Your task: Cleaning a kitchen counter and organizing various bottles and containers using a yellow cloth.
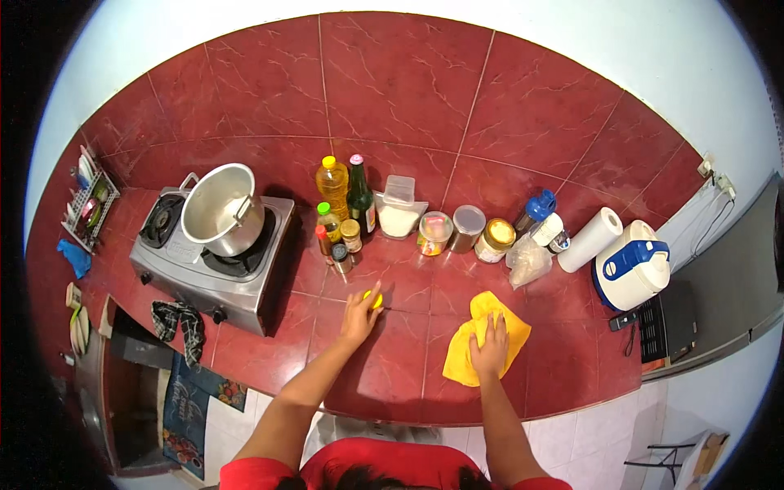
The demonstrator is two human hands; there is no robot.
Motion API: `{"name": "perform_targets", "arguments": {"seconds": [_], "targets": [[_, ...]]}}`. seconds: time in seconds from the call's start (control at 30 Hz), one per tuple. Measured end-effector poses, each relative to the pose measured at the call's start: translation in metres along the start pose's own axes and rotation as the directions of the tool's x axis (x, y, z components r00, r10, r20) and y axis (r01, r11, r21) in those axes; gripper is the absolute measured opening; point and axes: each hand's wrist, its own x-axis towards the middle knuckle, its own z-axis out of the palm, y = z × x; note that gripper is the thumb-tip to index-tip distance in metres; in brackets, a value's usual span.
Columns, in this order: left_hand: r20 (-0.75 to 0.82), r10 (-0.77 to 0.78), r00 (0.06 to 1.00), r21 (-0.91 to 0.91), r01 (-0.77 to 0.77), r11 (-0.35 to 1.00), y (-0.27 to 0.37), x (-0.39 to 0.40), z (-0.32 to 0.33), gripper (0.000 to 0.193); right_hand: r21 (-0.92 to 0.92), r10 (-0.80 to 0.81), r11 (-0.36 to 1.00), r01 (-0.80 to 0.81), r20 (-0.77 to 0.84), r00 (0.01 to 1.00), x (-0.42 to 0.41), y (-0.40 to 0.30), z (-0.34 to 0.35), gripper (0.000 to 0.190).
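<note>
My left hand [360, 316] is at a small round yellow item [373, 299], perhaps a lid, on the red tiled counter [380, 361]; its fingers partly cover the item. Further right, my right hand [490, 349] lies on a crumpled yellow cloth [459, 355], fingers over its middle. Beyond my left hand stand a dark-capped spice jar [341, 259], a red-capped bottle [323, 240] and a gold-lidded jar [351, 235]. A jar with a yellowish lid [495, 241] and a knotted plastic bag [530, 262] are beyond the cloth.
At left, a gas stove [196, 257] carries a metal pot [223, 211]; a checked cloth [179, 324] hangs by its front. Along the wall are an oil bottle [332, 184], a green bottle [360, 199], clear jars [467, 228], a paper towel roll [590, 240] and a rice cooker [634, 269].
</note>
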Motion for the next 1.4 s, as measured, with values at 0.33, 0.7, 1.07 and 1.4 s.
{"name": "perform_targets", "arguments": {"seconds": [0.33,0.7,1.07,1.4], "targets": [[-0.104,0.027,0.994,-0.073,-0.035,0.997,0.000,0.142,0.108,0.070,-0.060,0.104,0.993,-0.104,-0.016,0.994,0.002,-0.006,-0.001,0.074],[-0.285,-0.077,0.955,-0.227,0.011,0.974,0.016,0.134,0.090,0.074,-0.102,0.095,0.991,-0.091,0.034,0.995,0.008,-0.008,-0.004,0.075],[-0.316,-0.062,0.947,0.219,0.136,0.966,-0.040,0.058,-0.024,0.065,-0.064,-0.004,0.998,0.005,0.014,1.000,-0.013,-0.085,0.049,0.085],[-0.285,0.033,0.958,0.086,-0.008,0.996,-0.054,0.064,-0.021,0.049,0.012,-0.197,0.980,0.198,0.181,0.963,0.087,-0.181,0.084,0.085]]}}
